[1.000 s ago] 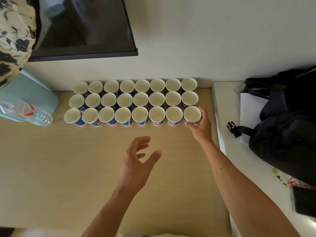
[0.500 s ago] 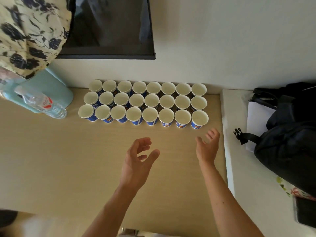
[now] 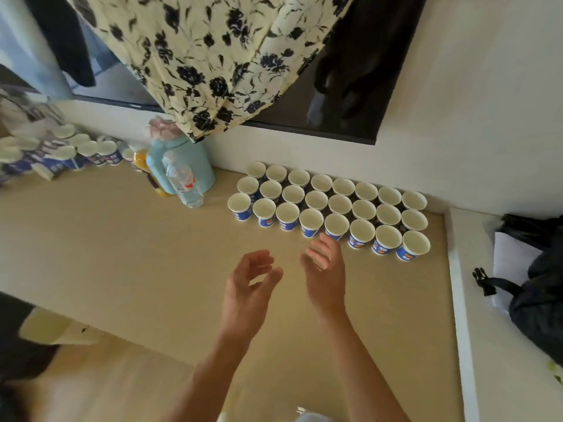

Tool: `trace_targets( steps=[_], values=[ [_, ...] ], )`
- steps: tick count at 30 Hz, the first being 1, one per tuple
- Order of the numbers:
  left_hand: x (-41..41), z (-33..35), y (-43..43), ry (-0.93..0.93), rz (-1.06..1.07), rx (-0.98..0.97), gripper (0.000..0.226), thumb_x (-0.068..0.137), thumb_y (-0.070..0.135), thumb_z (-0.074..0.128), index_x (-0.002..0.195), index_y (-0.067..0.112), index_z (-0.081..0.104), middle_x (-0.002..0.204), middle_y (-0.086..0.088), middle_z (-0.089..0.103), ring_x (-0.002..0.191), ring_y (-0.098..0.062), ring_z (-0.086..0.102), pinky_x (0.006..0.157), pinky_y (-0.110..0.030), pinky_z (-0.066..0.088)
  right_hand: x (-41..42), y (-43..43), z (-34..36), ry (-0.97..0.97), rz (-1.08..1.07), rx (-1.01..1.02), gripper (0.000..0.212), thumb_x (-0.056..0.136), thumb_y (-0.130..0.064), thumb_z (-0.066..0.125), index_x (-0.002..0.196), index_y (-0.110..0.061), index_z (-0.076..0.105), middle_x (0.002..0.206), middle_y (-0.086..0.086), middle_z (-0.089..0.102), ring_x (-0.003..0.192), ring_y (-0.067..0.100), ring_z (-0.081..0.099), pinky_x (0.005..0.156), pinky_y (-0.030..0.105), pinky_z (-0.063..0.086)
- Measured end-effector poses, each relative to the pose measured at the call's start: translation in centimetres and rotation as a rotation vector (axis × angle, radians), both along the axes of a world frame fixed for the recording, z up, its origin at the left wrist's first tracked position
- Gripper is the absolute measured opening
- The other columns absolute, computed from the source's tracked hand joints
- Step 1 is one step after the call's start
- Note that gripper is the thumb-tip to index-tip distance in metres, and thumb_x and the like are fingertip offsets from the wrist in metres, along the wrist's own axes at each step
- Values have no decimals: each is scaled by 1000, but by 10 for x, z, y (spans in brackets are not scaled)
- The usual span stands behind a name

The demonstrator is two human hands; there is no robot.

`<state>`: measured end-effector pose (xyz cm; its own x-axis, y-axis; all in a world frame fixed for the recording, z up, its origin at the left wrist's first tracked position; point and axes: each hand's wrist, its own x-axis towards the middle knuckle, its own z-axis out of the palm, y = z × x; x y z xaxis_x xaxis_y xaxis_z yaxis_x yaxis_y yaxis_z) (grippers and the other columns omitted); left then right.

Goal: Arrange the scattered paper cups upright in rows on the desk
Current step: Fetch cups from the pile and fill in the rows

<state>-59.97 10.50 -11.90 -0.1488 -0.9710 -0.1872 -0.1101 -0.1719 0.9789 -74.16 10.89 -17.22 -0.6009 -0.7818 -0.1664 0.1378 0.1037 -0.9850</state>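
Blue-and-white paper cups stand upright in three rows [image 3: 332,205] against the wall at the right end of the light wooden desk [image 3: 122,245]. More of the same cups [image 3: 61,156] sit bunched at the far left, some lying down. My left hand [image 3: 249,287] hovers over the desk with fingers curled and apart, holding nothing. My right hand [image 3: 324,269] is beside it, fingers spread, its fingertips just short of the front row's middle cups.
A pale blue jug [image 3: 182,166], a clear water bottle [image 3: 184,184] and an orange-capped bottle [image 3: 143,159] stand between the two cup groups. A floral cloth [image 3: 207,56] hangs above. A black bag [image 3: 542,284] and white paper [image 3: 508,257] lie on the white ledge at right.
My right hand let go of the rightmost front cup and moved left, close to my left hand. The view swung left, revealing the far-left cups.
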Motion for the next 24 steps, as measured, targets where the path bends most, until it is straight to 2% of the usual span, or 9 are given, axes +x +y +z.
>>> trace_targets(
  steps=[3, 7, 9, 11, 12, 14, 17, 20, 24],
  values=[
    [59, 7, 7, 77, 105, -5, 28, 81, 30, 74, 109, 25, 68, 108, 8, 74, 99, -6, 68, 77, -15, 53, 67, 0, 21, 3, 129, -22, 51, 90, 0, 69, 136, -17, 53, 129, 1, 64, 111, 6, 67, 100, 31, 53],
    [134, 12, 16, 129, 202, -18, 29, 81, 31, 70, 109, 24, 68, 109, 8, 73, 102, -7, 67, 82, -19, 55, 155, 9, 30, 1, 313, -27, 50, 90, -5, 74, 133, -19, 54, 129, 1, 64, 110, 4, 68, 101, 32, 52],
    [169, 16, 18, 138, 239, -26, 31, 80, 34, 69, 110, 23, 67, 109, 9, 73, 103, -5, 67, 82, -19, 55, 193, 13, 32, -2, 360, -29, 56, 85, -18, 81, 134, -16, 53, 128, 1, 65, 110, 4, 68, 100, 33, 53],
    [205, 19, 19, 138, 282, -40, 31, 80, 35, 68, 109, 25, 67, 109, 10, 73, 102, -4, 67, 79, -16, 53, 224, 13, 35, 2, 386, -26, 73, 72, -39, 83, 135, -16, 53, 127, 0, 65, 110, 4, 68, 93, 27, 54],
    [222, 21, 19, 135, 303, -45, 30, 81, 35, 69, 109, 25, 67, 109, 10, 73, 102, -4, 67, 78, -14, 52, 238, 12, 38, 8, 390, -22, 76, 69, -41, 81, 135, -15, 53, 127, 0, 65, 109, 4, 68, 88, 23, 54],
    [261, 22, 19, 118, 349, -52, 24, 85, 31, 72, 109, 26, 67, 109, 12, 73, 102, -3, 67, 78, -14, 51, 268, 7, 39, 21, 398, -25, 64, 76, -27, 79, 133, -14, 53, 127, 4, 65, 108, 5, 68, 82, 17, 55],
    [295, 22, 20, 84, 395, -42, 20, 90, 29, 72, 109, 27, 68, 108, 14, 72, 101, -1, 67, 83, -20, 54, 290, -2, 38, 46, 410, -36, 45, 91, 1, 70, 129, -15, 53, 126, 7, 65, 108, 6, 67, 81, 14, 54],
    [324, 24, 14, 103, 445, -44, 28, 82, 37, 69, 108, 27, 69, 107, 12, 73, 100, -5, 68, 81, -23, 55, 319, -16, 39, 70, 445, -30, 43, 92, 4, 66, 129, -14, 54, 124, 5, 65, 103, 1, 69, 81, 17, 55],
    [355, 21, -4, 110, 491, -39, 31, 80, 38, 69, 108, 25, 69, 105, 11, 74, 97, -7, 69, 78, -23, 53, 356, -46, 35, 49, 484, -11, 43, 92, 2, 68, 128, -17, 55, 124, 3, 65, 108, 9, 67, 82, 21, 54]
  ],
)
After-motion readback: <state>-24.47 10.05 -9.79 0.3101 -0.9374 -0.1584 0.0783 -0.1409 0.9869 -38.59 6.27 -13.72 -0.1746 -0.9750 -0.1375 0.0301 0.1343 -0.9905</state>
